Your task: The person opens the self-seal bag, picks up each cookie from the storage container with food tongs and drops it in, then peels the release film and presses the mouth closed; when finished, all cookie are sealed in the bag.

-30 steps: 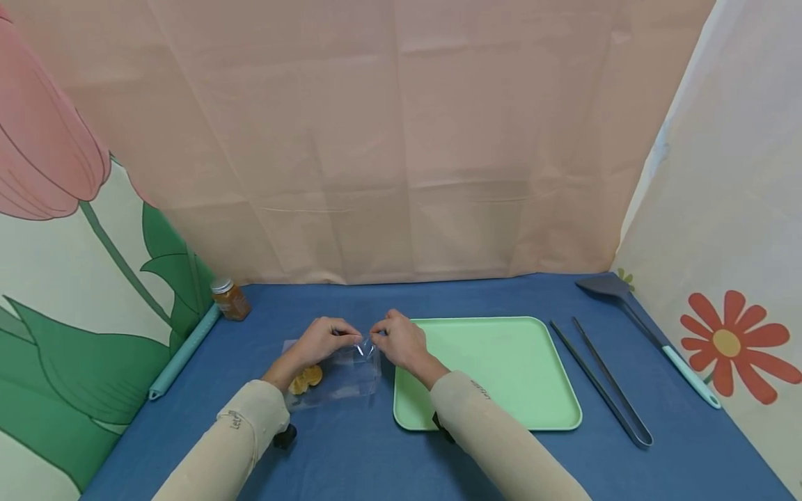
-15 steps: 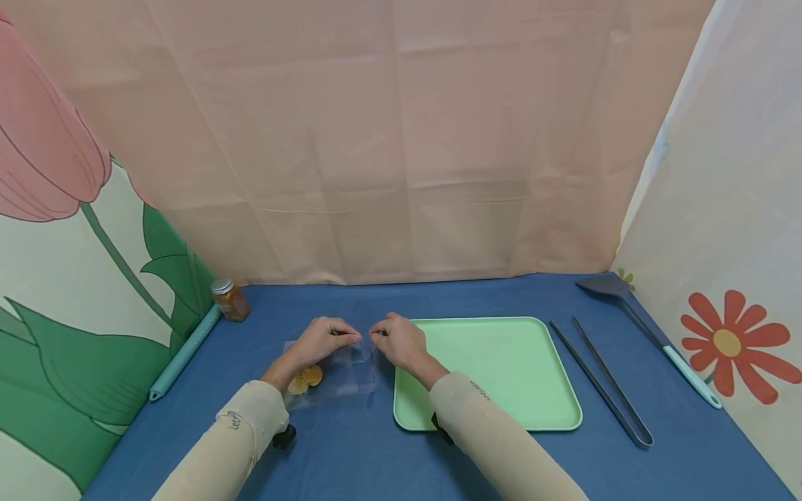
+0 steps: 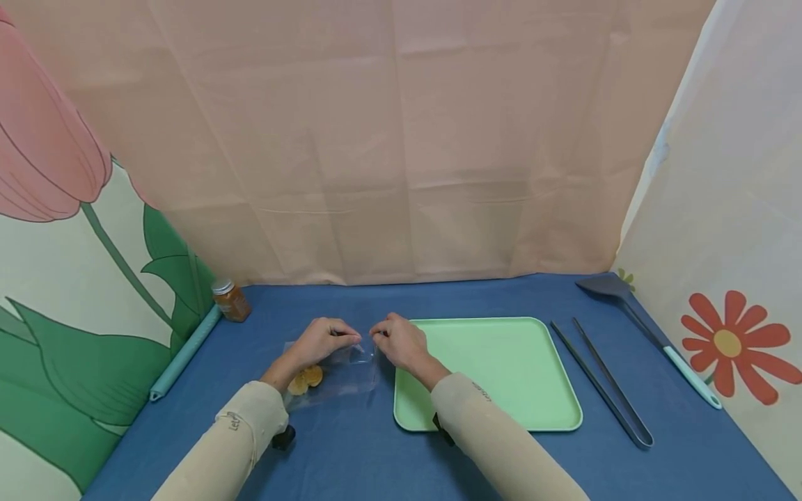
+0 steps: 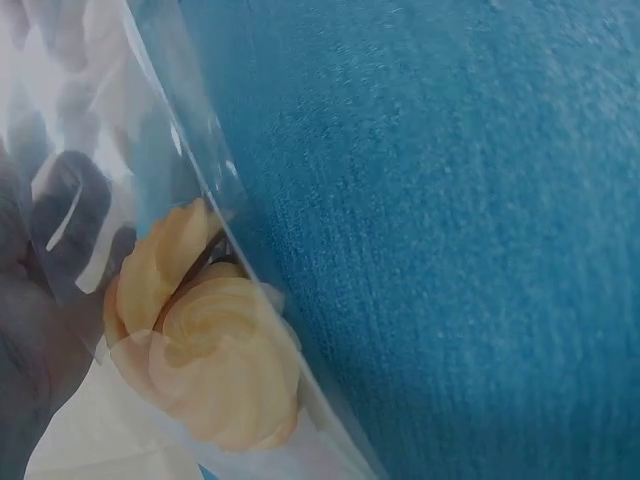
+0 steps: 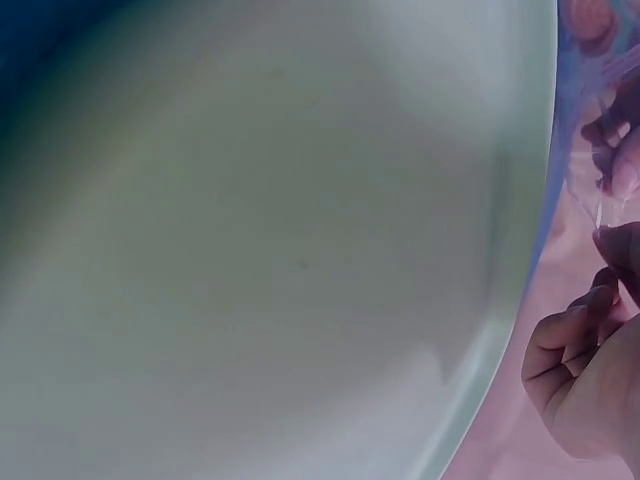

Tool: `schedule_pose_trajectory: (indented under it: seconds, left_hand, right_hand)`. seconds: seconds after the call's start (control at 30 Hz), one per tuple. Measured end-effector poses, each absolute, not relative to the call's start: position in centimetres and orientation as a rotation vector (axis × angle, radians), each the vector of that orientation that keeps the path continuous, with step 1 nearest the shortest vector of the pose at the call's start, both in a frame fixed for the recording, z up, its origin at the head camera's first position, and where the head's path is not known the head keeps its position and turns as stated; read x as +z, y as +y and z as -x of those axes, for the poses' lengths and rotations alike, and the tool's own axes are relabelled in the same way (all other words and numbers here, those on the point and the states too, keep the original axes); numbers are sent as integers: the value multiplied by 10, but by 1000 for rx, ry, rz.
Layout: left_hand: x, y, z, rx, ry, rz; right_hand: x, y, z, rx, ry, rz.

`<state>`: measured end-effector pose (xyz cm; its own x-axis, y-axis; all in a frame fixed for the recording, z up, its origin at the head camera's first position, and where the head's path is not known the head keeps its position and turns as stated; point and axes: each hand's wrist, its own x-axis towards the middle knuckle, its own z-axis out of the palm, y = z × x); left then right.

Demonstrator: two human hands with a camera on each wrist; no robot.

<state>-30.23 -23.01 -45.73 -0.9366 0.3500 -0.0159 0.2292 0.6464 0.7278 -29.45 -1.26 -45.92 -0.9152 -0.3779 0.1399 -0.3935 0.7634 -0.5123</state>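
Observation:
A clear plastic bag (image 3: pixel 351 379) hangs low over the blue cloth in the head view, left of the tray. Inside, at its lower left, are swirl-shaped butter cookies (image 3: pixel 305 379), seen close up in the left wrist view as ridged golden cookies (image 4: pixel 215 345). My left hand (image 3: pixel 327 339) pinches the bag's upper edge between thumb and fingers. Just to the right, my right hand (image 3: pixel 401 339) pinches the same edge, its fingertips close to the left ones. Thumb and curled fingers of the right hand (image 5: pixel 590 375) meet at the film in the right wrist view.
A light green tray (image 3: pixel 489 376) lies under the right forearm. Farther right are metal tongs (image 3: pixel 604 383) and a spatula (image 3: pixel 645 330). At the back left stands a lidded jar (image 3: pixel 231 300), beside a teal roll (image 3: pixel 186 353) along the table's left edge.
Both hands stay nearly in place. The film between the fingertips has shifted and its glints have changed, and the bag's right edge has moved slightly left.

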Motion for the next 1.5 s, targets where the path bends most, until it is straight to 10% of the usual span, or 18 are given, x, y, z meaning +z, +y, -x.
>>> schedule_pose_trajectory:
  seconds: [1.5]
  left_hand:
    - [-456,-231,301,1188,2715,-420]
  right_hand:
    - [-453,-12,296,848,-2978,-657]
